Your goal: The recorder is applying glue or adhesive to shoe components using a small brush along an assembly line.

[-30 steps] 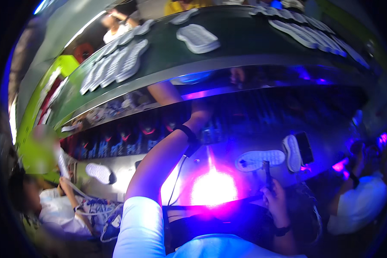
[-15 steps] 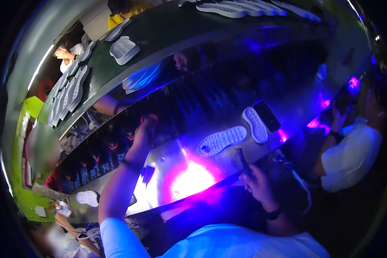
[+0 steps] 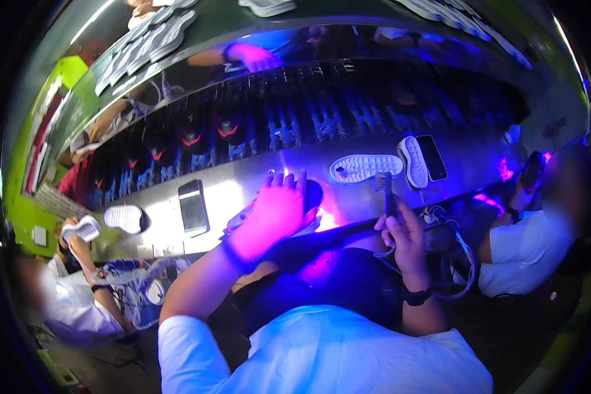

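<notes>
Under the bright pink-violet light, my left hand (image 3: pixel 276 210) lies closed over a dark shoe upper (image 3: pixel 314 193); its rounded end shows past my fingers, and my hand hides the rest. A small brush (image 3: pixel 383 187) stands upright in my right hand (image 3: pixel 404 230), held by its handle with the bristles up. Just beyond the brush, a white shoe sole (image 3: pixel 366 169) lies tread side up on the metal bench. Another white sole (image 3: pixel 413 162) rests beside it, against a black phone (image 3: pixel 432 157).
A second phone (image 3: pixel 193 207) and a white sole (image 3: pixel 123 218) lie left on the bench (image 3: pixel 157 233). Behind runs a rack (image 3: pixel 282 128) of dark shoe uppers, then a shelf with soles (image 3: pixel 154 43). Co-workers sit at left (image 3: pixel 82 289) and right (image 3: pixel 522 249). A cable (image 3: pixel 469 256) hangs nearby.
My left hand has come back from the rack to the lit spot in front of me, with the dark upper under it. My right hand still holds the brush, now raised more upright. The view has shifted.
</notes>
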The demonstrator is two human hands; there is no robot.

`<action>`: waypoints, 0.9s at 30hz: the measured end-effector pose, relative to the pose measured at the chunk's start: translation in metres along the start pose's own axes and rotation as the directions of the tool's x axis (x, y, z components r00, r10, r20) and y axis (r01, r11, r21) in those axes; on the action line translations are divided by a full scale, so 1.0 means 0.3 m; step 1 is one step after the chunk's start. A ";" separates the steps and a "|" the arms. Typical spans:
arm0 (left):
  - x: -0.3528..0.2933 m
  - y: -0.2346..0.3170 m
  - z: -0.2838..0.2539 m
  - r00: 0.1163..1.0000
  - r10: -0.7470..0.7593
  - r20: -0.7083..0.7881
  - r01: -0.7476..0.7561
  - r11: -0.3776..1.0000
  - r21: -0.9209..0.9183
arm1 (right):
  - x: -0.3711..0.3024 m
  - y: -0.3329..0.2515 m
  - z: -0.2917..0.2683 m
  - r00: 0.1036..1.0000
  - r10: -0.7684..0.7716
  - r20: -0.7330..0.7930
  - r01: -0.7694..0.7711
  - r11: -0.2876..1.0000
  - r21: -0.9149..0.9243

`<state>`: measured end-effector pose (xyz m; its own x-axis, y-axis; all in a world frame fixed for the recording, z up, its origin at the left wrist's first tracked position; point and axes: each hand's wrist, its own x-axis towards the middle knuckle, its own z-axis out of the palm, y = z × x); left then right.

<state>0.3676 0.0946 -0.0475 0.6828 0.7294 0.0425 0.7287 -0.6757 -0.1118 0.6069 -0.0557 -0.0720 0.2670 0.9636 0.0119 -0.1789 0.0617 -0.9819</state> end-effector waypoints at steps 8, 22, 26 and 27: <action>-0.181 0.070 0.187 0.908 0.407 -0.100 -0.349 0.867 0.357 | -0.146 -0.063 -0.048 0.986 -0.167 0.001 0.164 0.964 -0.210; -0.488 0.121 0.073 0.836 -0.206 -0.509 -0.067 0.882 -0.467 | -0.009 0.098 0.102 0.964 0.004 0.265 0.119 0.886 -0.448; -0.558 0.156 0.201 0.849 -0.185 -0.494 -0.126 0.838 -0.530 | 0.045 0.171 0.158 0.921 0.114 0.372 0.136 0.800 -0.584; -0.569 0.155 0.214 0.851 -0.182 -0.493 -0.129 0.837 -0.532 | 0.062 0.190 0.168 0.922 0.134 0.363 0.137 0.765 -0.630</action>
<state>0.2815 -0.0545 -0.1236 0.4739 0.6907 0.5462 0.5500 -0.7166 0.4290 0.5541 -0.0214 -0.1181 -0.1210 0.9913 -0.0519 0.4960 0.0150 -0.8682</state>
